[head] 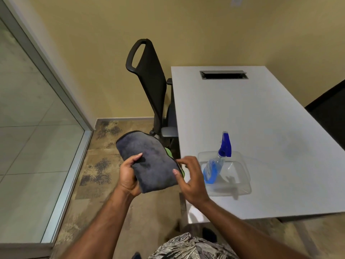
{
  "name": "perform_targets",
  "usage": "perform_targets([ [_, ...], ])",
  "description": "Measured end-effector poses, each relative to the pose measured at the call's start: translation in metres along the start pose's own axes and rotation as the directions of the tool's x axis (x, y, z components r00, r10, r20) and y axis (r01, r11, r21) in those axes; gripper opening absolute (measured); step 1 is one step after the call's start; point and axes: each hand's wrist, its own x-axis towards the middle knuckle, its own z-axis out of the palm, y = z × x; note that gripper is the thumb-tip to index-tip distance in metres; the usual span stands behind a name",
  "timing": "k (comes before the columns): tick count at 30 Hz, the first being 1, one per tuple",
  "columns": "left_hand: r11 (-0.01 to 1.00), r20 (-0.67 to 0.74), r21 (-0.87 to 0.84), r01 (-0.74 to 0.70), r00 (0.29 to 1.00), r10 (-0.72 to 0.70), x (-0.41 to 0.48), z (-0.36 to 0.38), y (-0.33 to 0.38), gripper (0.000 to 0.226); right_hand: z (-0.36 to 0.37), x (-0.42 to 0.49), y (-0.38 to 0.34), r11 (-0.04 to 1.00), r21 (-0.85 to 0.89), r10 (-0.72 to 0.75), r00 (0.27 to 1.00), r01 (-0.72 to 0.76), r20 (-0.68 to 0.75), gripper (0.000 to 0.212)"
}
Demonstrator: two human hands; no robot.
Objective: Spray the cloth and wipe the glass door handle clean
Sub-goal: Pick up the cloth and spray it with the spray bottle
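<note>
**Gripped on both sides, mid-frame**

Head view. Grips the dark grey cloth [149,161] at frame centre with the left hand [128,178], thumb pressed on top, fingers curled beneath. Pinches its green-backed edge at 3 o'clock with the right hand [192,178], thumb and forefinger bent. Shows the blue spray bottle [217,163] leaning in a clear tray [242,187] on the white table [261,118], at 3 o'clock of the cloth. Faces a black chair [149,77] at 12 o'clock, a glass wall [28,137] at 9 o'clock.

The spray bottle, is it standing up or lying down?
Tipped: the spray bottle leans slanted inside the clear tub, nozzle end up.
</note>
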Motion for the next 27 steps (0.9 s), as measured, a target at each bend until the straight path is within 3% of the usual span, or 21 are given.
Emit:
perform_targets([
  [3, 0.999, 0.048, -0.019, 0.047, 0.998, -0.046, 0.002, 0.000, 0.000, 0.027, -0.033, -0.019, 0.025, 0.990, -0.136, -0.060, 0.971, 0.029, -0.233, 0.032],
  [6, 0.996, 0.085, -0.045, 0.076, 0.994, -0.072, 0.002, -0.002, -0.005, 0.036, -0.064, -0.025, 0.042, 0.971, -0.202, 0.006, 0.862, -0.126, -0.507, 0.041],
  [8, 0.994, 0.093, -0.053, 0.094, 0.992, -0.089, 0.003, -0.001, -0.009, 0.043, -0.082, -0.016, 0.050, 0.967, -0.157, 0.069, 0.800, -0.200, -0.595, 0.055],
  [10, 0.991, 0.108, -0.064, 0.115, 0.988, -0.108, 0.006, 0.002, -0.012, 0.051, -0.095, -0.003, 0.056, 0.967, -0.100, 0.149, 0.836, -0.235, -0.528, 0.069],
  [14, 0.992, 0.129, -0.061, 0.106, 0.987, -0.097, 0.004, 0.010, -0.013, 0.055, -0.103, 0.027, 0.062, 0.947, -0.003, 0.310, 0.916, -0.321, -0.252, 0.081],
  [21, 0.994, 0.099, -0.048, 0.098, 0.991, -0.093, 0.000, 0.007, -0.010, 0.058, -0.095, 0.055, 0.067, 0.924, 0.079, 0.381, 0.905, -0.373, -0.189, 0.035],
  [27, 0.998, 0.076, -0.061, 0.030, 0.997, -0.025, -0.007, 0.007, -0.002, 0.060, -0.093, 0.065, 0.072, 0.903, 0.138, 0.427, 0.881, -0.407, -0.201, 0.026],
])
